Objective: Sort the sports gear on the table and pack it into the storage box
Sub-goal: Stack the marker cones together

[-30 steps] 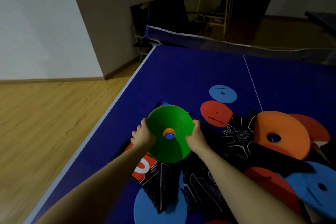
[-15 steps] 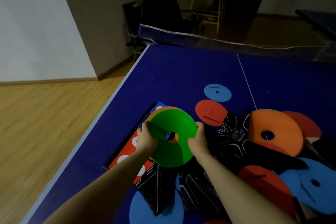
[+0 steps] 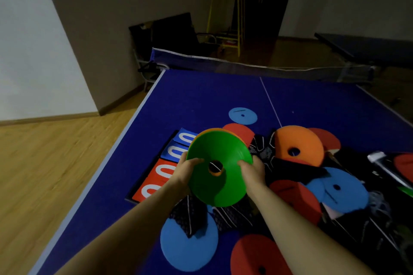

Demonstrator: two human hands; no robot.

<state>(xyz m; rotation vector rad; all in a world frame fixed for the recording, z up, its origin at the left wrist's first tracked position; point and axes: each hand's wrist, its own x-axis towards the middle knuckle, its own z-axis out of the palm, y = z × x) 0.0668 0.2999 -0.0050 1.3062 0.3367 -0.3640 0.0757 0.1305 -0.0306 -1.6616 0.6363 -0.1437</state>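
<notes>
Wooden flooring fills the left of the scene, running up to a pale wall, and beside it stands the blue table with its net stretched across the far edge. Near the table's left edge lies a flat scoreboard with red and blue panels bearing white zeros, partly hidden by the arms. Just right of it the left hand grips the left rim of a green cone, thumb curled over the upper face and fingers behind it. That green cone is held tilted above the table, its centre hole facing the camera, with the rim of an orange cone peeking out behind its far edge. The right hand holds the cone's right rim, thumb on the face and fingers wrapped behind. Below the hands, a blue disc lies near, partly under black mesh fabric. A red disc sits to its right at the near edge. Farther off, a small blue disc lies alone on the table. Right of the hands a second orange cone rests tilted on the pile, with more red and blue discs around it and dark netted fabric beneath.
</notes>
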